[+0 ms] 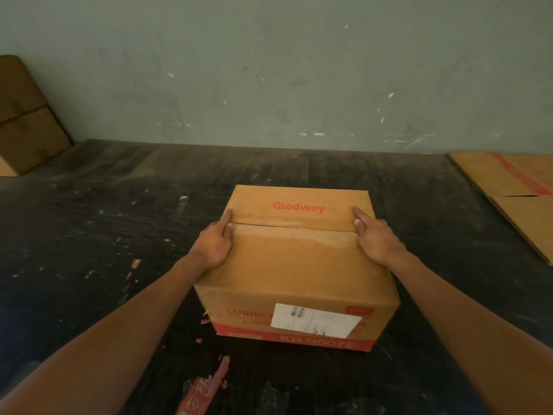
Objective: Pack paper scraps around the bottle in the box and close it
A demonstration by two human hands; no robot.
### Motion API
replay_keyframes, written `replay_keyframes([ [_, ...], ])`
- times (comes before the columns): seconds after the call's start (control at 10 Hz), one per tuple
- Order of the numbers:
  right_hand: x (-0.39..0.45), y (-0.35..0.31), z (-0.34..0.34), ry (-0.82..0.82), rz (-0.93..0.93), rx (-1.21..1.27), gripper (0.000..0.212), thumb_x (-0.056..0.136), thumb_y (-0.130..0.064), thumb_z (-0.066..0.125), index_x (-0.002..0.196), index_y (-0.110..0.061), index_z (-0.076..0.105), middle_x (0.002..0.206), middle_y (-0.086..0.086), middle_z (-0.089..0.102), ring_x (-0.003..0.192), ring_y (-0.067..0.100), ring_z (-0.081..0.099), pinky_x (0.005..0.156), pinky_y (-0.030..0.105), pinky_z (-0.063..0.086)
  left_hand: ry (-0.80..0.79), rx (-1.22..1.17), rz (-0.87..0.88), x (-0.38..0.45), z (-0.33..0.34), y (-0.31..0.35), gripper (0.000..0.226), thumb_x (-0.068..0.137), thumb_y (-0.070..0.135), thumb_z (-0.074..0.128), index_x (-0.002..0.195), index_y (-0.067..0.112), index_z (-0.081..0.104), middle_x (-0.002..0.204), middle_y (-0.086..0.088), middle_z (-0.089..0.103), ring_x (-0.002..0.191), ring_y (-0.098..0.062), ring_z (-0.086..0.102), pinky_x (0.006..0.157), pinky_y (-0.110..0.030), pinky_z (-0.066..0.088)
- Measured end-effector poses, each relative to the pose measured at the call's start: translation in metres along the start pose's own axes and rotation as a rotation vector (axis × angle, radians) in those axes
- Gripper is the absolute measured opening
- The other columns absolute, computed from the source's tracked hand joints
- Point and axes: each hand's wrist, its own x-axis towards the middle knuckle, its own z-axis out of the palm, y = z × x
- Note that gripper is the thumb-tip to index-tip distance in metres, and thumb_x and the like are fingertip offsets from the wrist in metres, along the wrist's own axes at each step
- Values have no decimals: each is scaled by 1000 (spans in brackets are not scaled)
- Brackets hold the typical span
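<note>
Since the flaps already lie flat, you're basically at the closing end of this one: the cardboard box [296, 265] sits in the middle of the dark tabletop [89, 220], and the bottle and scraps are hidden inside, so I can't tell how well it's packed. My guess is the corrugated board is fairly stiff but the flaps will spring back up if you let go, and with a bottle in there it's probably bottom-heavy and worth not tipping. Best hold looks like the two side edges or underneath, not the flaps. Your left hand [214, 242] is flat on the left edge of the top, fingers together, thumb at the center seam [293, 226]; your right hand [375, 236] mirrors it on the right edge. Neither grips anything, both just press down, arms stretched forward.
</note>
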Motion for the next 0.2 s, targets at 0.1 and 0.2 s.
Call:
replay_keyframes([
  [0.1,-12,-11,-7,17,44,-71,49,102,-43,22,151,-38,17,158,16,17,142,39,24,113,60,23,11,31,-48,-4,-5,5,56,104,41,26,155,26,9,158,-14,24,143,-34,27,117,-49,21],
  [0.2,-40,-22,-6,166,-24,-218,48,101,-37,35,148,-31,29,161,10,11,146,36,14,114,66,11,52,-2,-24,-19,-3,8,61,102,34,37,155,21,9,160,-12,18,145,-33,22,118,-51,20],
])
